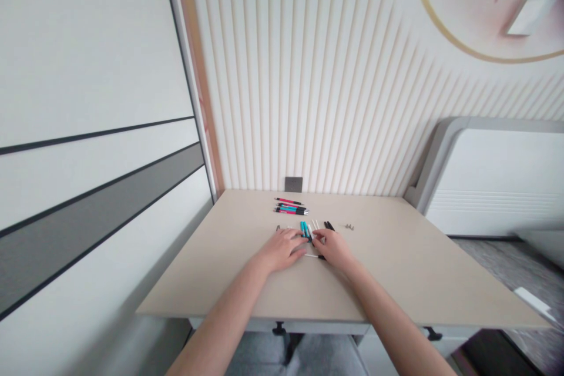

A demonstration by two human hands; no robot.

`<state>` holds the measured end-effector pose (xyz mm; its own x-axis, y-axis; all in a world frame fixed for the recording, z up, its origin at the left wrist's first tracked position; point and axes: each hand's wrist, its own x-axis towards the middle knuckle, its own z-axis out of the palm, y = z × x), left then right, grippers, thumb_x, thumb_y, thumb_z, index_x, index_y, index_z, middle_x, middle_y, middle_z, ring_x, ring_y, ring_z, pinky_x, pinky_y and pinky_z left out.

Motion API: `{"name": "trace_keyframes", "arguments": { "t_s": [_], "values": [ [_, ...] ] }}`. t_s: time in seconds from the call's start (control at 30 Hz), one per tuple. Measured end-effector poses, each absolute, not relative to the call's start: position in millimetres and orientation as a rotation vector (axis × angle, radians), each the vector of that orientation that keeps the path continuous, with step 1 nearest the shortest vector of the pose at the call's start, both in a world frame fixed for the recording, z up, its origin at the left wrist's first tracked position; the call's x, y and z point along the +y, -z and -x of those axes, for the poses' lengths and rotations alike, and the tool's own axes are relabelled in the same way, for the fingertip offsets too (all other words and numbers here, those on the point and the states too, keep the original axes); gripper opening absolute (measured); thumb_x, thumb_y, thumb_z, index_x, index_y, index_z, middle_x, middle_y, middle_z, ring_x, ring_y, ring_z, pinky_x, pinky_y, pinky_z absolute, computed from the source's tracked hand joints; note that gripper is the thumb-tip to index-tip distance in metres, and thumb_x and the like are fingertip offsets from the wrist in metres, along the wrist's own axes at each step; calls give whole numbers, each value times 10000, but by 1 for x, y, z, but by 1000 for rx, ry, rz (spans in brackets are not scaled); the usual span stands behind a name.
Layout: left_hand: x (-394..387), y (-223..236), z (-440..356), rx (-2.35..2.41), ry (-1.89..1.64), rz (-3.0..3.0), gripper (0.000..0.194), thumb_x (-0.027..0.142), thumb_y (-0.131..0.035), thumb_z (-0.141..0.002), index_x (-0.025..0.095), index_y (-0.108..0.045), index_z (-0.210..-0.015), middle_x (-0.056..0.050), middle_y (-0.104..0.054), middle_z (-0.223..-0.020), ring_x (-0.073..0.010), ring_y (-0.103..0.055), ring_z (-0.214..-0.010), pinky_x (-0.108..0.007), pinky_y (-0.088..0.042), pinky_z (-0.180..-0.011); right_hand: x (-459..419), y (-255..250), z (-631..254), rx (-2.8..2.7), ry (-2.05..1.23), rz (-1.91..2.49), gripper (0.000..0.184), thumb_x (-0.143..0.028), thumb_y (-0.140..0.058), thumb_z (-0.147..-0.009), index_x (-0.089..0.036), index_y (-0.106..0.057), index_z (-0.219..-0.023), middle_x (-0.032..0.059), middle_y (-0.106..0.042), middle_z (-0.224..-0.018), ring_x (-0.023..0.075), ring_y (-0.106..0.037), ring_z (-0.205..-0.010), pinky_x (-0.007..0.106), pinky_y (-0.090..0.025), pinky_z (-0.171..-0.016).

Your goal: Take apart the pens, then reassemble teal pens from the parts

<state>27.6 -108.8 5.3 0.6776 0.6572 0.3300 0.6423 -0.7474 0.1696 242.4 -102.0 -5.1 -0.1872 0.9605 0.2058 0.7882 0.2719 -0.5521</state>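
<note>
My left hand (284, 249) lies low over the table with its fingers apart, their tips beside the teal pen barrels (303, 227). Facing it, my right hand (332, 248) has its fingers drawn together at a slim white pen part (310, 229) with a dark lower end; the fingertips partly hide the contact. Thin white refills (315, 224) lie just beyond the right fingers. Two short black pen parts (329, 225) sit to their right. Between my wrists lies another thin white stick with a black end (321, 257).
Several pink and teal pens with black grips (291, 208) lie in a group farther back. Small grey pieces (349, 227) rest at the right. The beige table (396, 270) meets a ribbed wall with a dark socket (293, 184). A white cabinet (88, 217) stands left.
</note>
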Motion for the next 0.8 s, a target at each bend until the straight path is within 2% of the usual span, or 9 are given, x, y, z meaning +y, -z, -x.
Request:
{"name": "trace_keyframes", "arguments": {
  "t_s": [0.13,0.33,0.8],
  "values": [
    [-109,-6,-28,1118,-577,-2846,393,449,-413,-961,306,-543,-1304,-66,-547,-1295,-252,-498,-1172,-454,-376,-1021,-102,9,-240,-2032,-455,1533,282,-286,-549,-844,-201,-708,-1060,60,-729,-969,194,-653,-890,257,-430,-795],
    [-108,-4,-29,1121,-572,-2837,373,444,-392,-970,321,-585,-1265,-57,-537,-1309,-251,-494,-1176,-457,-372,-1025,-101,11,-237,-2032,-419,1583,266,-295,-540,-866,-202,-708,-1050,69,-728,-975,191,-652,-899,250,-424,-784],
    [-106,-6,-30,1091,-577,-2861,344,390,-422,-968,309,-576,-1264,-53,-555,-1287,-233,-508,-1163,-425,-384,-1013,-102,3,-233,-2092,-341,1601,258,-309,-492,-924,-216,-708,-1033,66,-716,-993,181,-643,-910,235,-413,-782]
  ]
}}
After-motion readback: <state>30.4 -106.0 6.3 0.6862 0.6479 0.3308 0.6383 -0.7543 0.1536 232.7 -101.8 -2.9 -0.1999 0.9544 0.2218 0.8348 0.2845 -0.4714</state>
